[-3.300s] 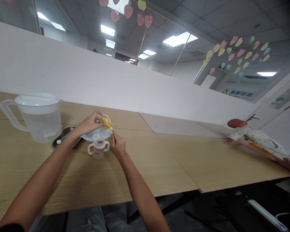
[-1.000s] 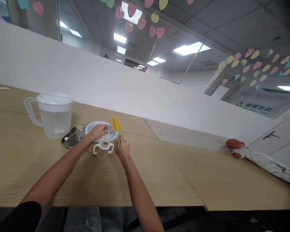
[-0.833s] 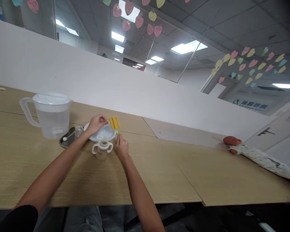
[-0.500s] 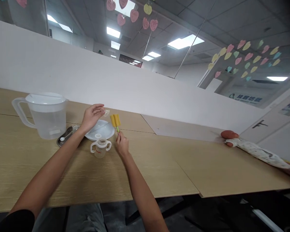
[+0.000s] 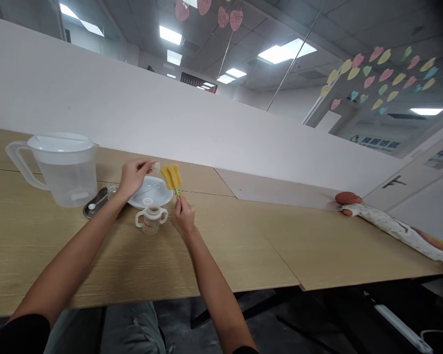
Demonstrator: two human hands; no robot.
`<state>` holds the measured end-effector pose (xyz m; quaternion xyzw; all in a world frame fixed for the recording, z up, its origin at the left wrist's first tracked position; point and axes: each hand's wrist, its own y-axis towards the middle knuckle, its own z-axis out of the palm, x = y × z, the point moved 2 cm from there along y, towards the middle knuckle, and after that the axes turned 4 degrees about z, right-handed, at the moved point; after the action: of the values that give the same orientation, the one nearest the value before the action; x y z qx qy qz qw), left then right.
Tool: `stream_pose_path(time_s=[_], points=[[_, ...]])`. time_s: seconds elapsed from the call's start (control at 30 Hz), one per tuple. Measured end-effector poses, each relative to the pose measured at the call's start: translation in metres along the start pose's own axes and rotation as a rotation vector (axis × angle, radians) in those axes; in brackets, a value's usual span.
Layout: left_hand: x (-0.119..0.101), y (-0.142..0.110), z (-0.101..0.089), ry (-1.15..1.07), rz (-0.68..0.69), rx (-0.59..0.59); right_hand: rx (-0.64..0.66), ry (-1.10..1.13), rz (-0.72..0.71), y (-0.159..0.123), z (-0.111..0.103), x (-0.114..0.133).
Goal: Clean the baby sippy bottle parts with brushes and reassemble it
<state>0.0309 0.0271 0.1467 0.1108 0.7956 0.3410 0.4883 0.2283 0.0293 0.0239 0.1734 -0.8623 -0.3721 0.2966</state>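
My right hand grips the green handle of a yellow sponge brush and holds it upright over the table. My left hand pinches a small clear teat just left of the sponge head, above a white plate. An open baby bottle with two handles stands on the table between my hands, in front of the plate.
A clear lidded jug stands at the left, with a small metal tray holding a spoon beside it. A baby doll lies at the far right. A white partition runs along the back of the wooden table.
My left hand went down to the plate, picked up the clear teat and raised it beside the sponge. The brush stayed upright in my right hand.
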Motion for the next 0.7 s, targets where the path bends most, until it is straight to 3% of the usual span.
stream_pose_path(time_s=[0.1,0.17,0.2,0.3,0.37,0.53,0.7], points=[[0.004,0.008,-0.031,0.396,0.014,-0.038,-0.037,0.085,0.094,0.001,-0.003,0.003],[0.015,0.015,-0.051,0.682,-0.033,0.070,-0.051,0.117,0.156,0.003,-0.004,0.004],[0.025,0.017,-0.060,0.783,-0.083,0.157,-0.055,0.129,0.179,0.004,-0.005,0.004],[0.059,0.016,-0.071,0.950,-0.308,0.614,-0.047,0.162,0.220,0.004,-0.005,0.002],[0.075,0.011,-0.069,0.948,-0.379,0.741,-0.031,0.173,0.225,0.004,-0.004,0.001],[0.081,0.001,-0.055,0.903,-0.431,0.834,0.003,0.150,0.201,0.002,-0.002,0.001],[0.064,0.010,-0.056,0.910,-0.337,0.752,-0.016,0.153,0.171,0.002,-0.002,0.001]])
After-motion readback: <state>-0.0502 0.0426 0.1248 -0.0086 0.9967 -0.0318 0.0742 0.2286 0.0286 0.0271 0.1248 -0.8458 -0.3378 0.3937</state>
